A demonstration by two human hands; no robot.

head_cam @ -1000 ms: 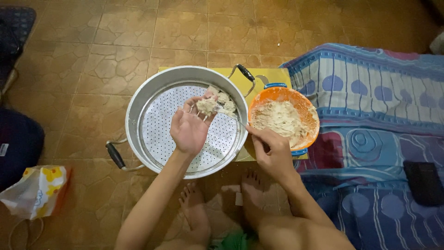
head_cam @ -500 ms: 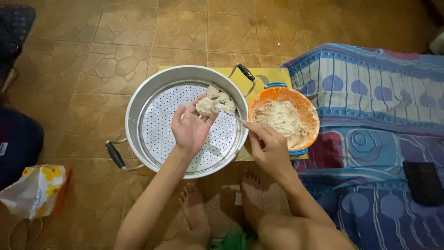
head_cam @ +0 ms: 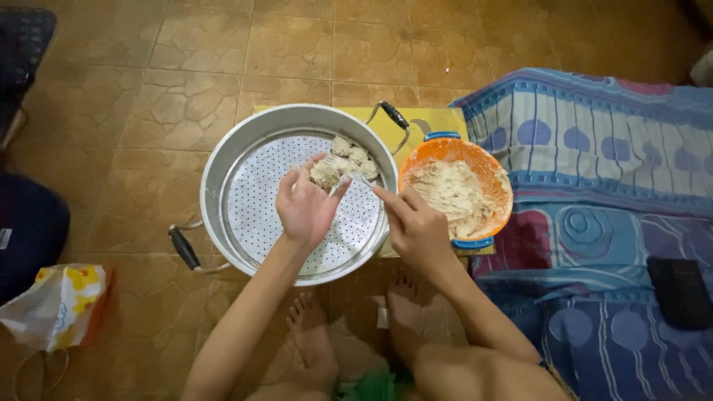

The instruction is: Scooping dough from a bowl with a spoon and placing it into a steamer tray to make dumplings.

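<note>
From the head view, my left hand is cupped around a lump of dough over the perforated steamer tray, just short of the shaped pieces at the tray's far edge. My right hand, fingers pinched on a fork, reaches leftward to the lump from the orange bowl beside the tray. The left hand is nearer.

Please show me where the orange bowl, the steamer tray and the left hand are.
orange bowl point(head_cam: 496, 175): head view, on its right rim.
steamer tray point(head_cam: 256, 215): head view, on the bare perforated plate.
left hand point(head_cam: 306, 208): head view, on the back of the hand.
</note>
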